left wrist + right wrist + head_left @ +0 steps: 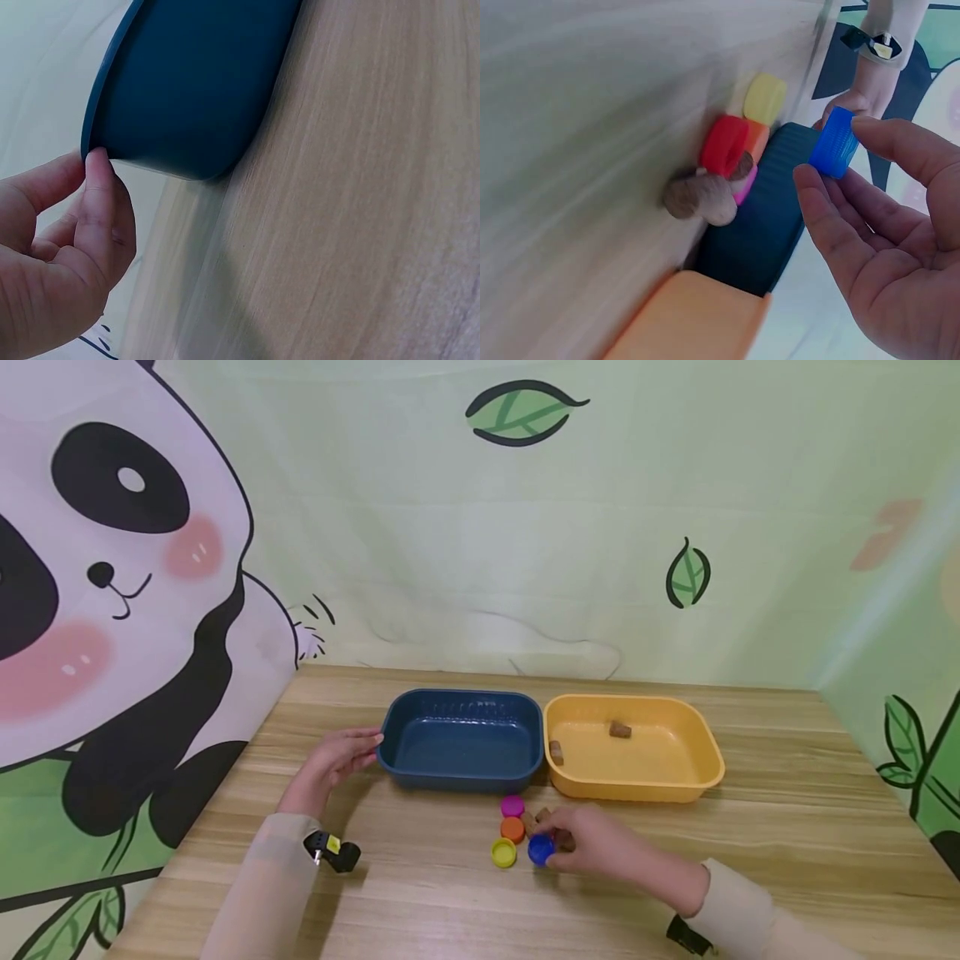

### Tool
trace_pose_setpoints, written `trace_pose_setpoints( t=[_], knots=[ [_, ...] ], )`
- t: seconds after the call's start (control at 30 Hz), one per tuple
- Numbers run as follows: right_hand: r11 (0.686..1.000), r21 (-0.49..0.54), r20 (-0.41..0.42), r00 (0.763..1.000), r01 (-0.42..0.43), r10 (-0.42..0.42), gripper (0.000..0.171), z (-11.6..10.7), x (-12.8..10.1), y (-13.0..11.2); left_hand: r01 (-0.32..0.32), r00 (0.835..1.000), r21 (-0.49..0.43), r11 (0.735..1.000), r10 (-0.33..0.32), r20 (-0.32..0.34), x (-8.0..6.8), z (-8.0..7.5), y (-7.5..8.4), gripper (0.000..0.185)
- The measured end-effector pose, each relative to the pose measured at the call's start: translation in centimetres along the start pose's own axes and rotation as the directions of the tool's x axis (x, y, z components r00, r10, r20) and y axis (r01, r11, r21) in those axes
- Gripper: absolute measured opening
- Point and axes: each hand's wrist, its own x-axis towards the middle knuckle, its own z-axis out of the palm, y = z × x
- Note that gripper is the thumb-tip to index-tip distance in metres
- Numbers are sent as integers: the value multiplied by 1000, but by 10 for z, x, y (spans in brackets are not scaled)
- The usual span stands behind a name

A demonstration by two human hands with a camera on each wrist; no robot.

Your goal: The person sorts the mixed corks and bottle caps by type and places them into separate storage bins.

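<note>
A blue bottle cap (pixel 541 850) is pinched between the thumb and fingers of my right hand (pixel 592 839); the right wrist view shows the cap (pixel 833 142) held clear of the table. My left hand (pixel 339 757) grips the rim of the dark blue bin (pixel 459 781) at its left end, thumb and fingertips meeting there in the left wrist view. Close to the right hand lie a magenta cap (pixel 513 807), an orange cap (pixel 513 830) and a yellow cap (pixel 503 852). A red cap (pixel 724 145) and brown corks (pixel 699 199) sit beside them, partly hidden by the hand in the head view.
A yellow bin (pixel 637 792) stands against the right side of the dark blue bin, with one cork (pixel 619 729) near its back and another cork (pixel 556 752) at its left wall. Behind the wooden table (pixel 420 893) hangs a printed cloth (pixel 420 527).
</note>
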Motion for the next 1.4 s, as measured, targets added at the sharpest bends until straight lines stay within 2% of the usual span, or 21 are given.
trace_pose_setpoints(
  t=[0.1, 0.33, 0.63, 0.83, 1.03, 1.17, 1.4],
  knots=[
    [1000, 4, -15, 1000, 2, -2, 27, -7, 1, -2, 0, 1000, 6, 1000, 0, -3, -1, 0, 0, 53],
    [995, 93, -12, 999, -39, 40, 26, -30, 2, -10, -4, 1000, 5, 1000, 4, 1, 0, 0, -2, 54],
    [999, 30, -55, 998, -23, 25, 26, -62, 13, -11, 14, 1000, 16, 1000, -14, -11, -1, -2, -1, 52],
    [997, 54, -66, 996, -58, 62, 31, -83, 21, -15, 6, 1000, 12, 1000, -6, -1, -1, -2, -1, 52],
    [994, 68, -39, 995, -90, 92, 34, -99, 32, -19, -2, 1000, 11, 1000, 2, 4, -1, -2, 0, 52],
    [993, 83, -48, 995, -82, 86, 34, -110, 42, -20, -11, 1000, 17, 1000, 10, 6, 0, -1, 2, 52],
    [997, 51, -94, 994, -57, 62, 35, -126, 61, -18, -10, 1000, 36, 999, 10, 7, 1, 0, 2, 51]
  ],
)
